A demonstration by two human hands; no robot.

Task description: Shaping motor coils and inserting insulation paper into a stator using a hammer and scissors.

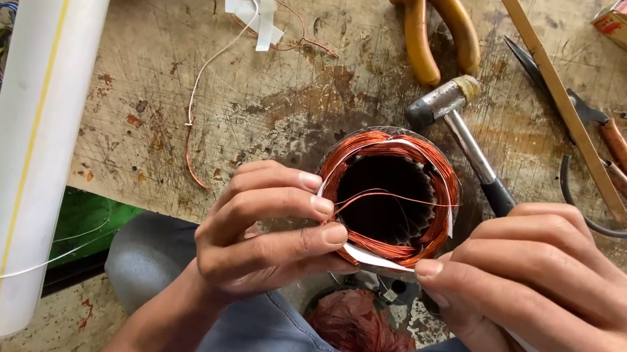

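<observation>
Stator coil, copper windings around a dark bore, sits at the near edge of the worn workbench, bore axis pointing up at me. My left hand is at its 8 o'clock, fingers curled shut, pinching the near rim. My right hand is at 4 o'clock, closed on a white insulation strip that tucks under the windings at 6 o'clock. Both are touching; left is a bit nearer the bore. One loose copper strand crosses the bore. Hammer lies just beside the coil at 1 o'clock, pliers at 12, scissors at 2, white tube well apart at 9. Nothing blocks either hand.
</observation>
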